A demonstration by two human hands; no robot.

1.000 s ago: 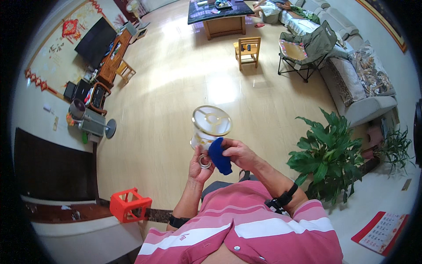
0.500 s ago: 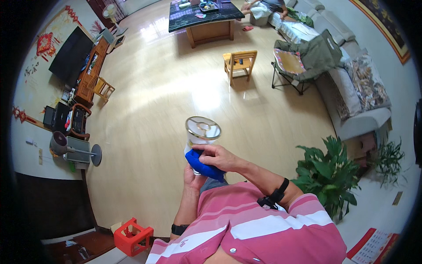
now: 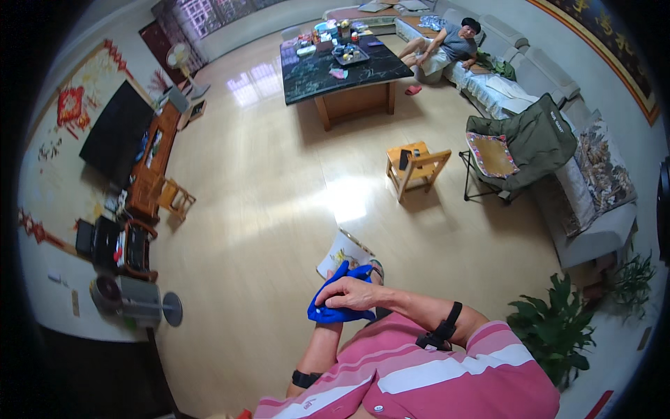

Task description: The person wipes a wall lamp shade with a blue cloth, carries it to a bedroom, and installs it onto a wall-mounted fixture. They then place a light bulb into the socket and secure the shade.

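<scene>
A white lampshade (image 3: 343,251) with a gold-coloured rim and a yellowish printed pattern is held out in front of my body, tilted over to the side. My right hand (image 3: 354,293) lies with bent fingers on a bright blue cloth (image 3: 322,309), gripping it against the lower end of the shade. My left hand (image 3: 331,324) comes up from below at that same end; cloth and right hand cover most of its fingers. What it grips beneath the cloth is hidden.
Ahead stand a small wooden chair (image 3: 413,170), a green folding chair (image 3: 520,150) and a dark-topped table (image 3: 335,78). A person (image 3: 450,49) sits on the sofa at the far right. A floor fan (image 3: 172,309) is at left, a leafy plant (image 3: 555,325) at right.
The lampshade has tipped, so its side shows instead of its open ringed end. Both hands and the blue cloth have shifted right and slightly down in view. My view has risen toward the far room.
</scene>
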